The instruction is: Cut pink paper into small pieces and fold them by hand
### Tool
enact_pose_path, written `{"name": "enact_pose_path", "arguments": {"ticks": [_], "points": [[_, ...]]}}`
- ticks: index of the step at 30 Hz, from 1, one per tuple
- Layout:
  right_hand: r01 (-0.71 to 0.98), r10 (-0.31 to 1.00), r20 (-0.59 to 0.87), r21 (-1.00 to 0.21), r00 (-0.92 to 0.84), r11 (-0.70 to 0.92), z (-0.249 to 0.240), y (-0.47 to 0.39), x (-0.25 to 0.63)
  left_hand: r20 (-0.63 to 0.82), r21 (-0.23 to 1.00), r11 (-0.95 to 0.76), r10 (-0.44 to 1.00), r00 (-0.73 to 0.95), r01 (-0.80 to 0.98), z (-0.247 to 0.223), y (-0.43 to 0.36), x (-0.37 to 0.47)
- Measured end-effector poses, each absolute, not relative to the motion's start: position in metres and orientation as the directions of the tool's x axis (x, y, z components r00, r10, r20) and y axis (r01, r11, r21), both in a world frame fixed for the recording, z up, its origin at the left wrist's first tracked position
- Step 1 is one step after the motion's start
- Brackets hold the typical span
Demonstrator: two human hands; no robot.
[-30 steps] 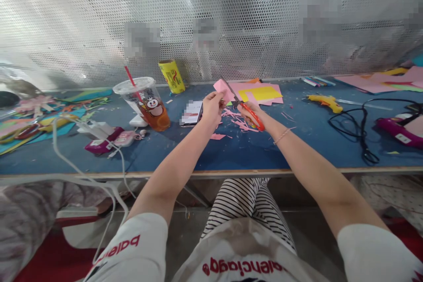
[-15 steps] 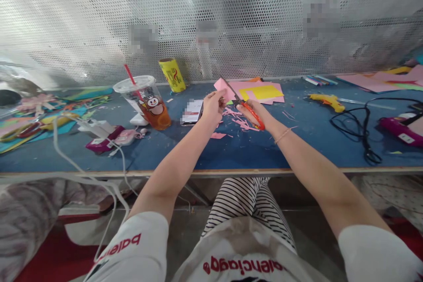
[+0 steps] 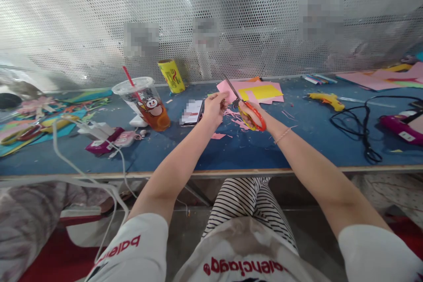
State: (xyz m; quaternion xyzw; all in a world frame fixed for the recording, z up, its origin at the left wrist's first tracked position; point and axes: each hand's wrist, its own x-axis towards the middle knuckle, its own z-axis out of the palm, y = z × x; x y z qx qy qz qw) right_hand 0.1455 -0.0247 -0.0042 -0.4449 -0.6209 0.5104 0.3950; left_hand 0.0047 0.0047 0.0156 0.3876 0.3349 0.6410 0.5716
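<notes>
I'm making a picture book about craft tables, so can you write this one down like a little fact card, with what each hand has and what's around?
Left hand: the person's left hand pinches pink paper
Right hand: the person's right hand holds orange-handled scissors
Table: blue table top
Near the hands: pink paper scraps, yellow paper, phone
Farther left: cup of brown drink with a red straw; yellow tube
Farther right: yellow glue gun

Glossy plastic cup [image 3: 144, 105] — clear — beside matt paper sheets [image 3: 261, 92] (smooth, pink).
</notes>
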Motion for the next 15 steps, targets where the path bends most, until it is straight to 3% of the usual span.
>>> {"name": "enact_pose_path", "arguments": {"ticks": [9,15], "points": [[0.305,0.941,0.183,-0.914,-0.284,0.269,0.0021,-0.0312,0.1458,0.11,0.872,-0.107,0.994,-0.022,-0.478,0.0152,0.0071,0.003],[0.227,0.953,0.113,-0.957,-0.282,0.18,0.0028,-0.0337,0.1436,0.104,0.874,-0.087,0.995,0.009,-0.478,0.0139,0.0091,0.0014]]}}
